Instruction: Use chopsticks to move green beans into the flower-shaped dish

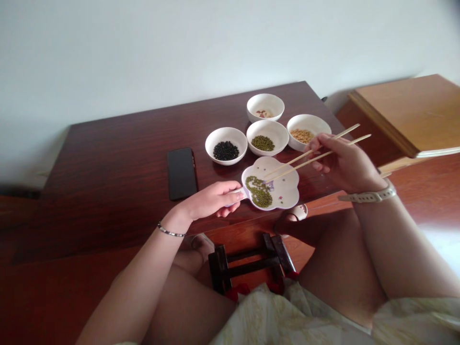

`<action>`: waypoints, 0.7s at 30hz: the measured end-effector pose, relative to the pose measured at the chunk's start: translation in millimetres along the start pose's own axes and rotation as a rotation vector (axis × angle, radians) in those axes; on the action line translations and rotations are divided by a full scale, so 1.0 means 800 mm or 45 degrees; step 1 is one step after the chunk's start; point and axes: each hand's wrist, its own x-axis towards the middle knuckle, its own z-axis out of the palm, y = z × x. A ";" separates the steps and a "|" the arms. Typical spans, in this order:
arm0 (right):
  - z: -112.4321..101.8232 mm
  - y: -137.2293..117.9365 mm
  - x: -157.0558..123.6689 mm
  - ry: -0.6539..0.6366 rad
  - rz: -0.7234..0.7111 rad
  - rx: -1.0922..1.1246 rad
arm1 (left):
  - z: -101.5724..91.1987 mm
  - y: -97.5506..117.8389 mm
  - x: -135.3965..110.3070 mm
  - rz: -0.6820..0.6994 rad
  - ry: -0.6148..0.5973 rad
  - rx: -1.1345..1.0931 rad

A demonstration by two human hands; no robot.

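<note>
My left hand [217, 197] is closed round the short handle of a white, flower-shaped dish [289, 189] with a purple rim. Green mung beans [260, 195] lie mostly on the dish's left side, with a few stray ones elsewhere. In my right hand [336, 155] is a pair of wooden chopsticks [305, 160], held slightly apart. Their tips point down into the dish near the beans; I cannot make out a bean between them. Just behind the dish stands a white bowl [278, 132] of mung beans.
Nearby are a bowl of black beans [209, 149], a bowl of yellowish beans [316, 124] and a bowl with pale and reddish bits [275, 106]. A black phone [181, 173] lies on the dark wooden table [118, 158]. A lighter wooden piece of furniture [413, 112] stands at right.
</note>
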 end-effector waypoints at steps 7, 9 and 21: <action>0.014 -0.004 -0.017 -0.240 0.124 -0.127 | -0.001 0.000 0.000 0.012 -0.005 0.009; 0.014 -0.004 -0.020 -0.251 0.138 -0.160 | -0.001 0.000 0.000 0.009 -0.008 0.013; 0.012 -0.001 -0.018 -0.253 0.134 -0.220 | 0.000 0.003 0.000 0.019 0.005 0.036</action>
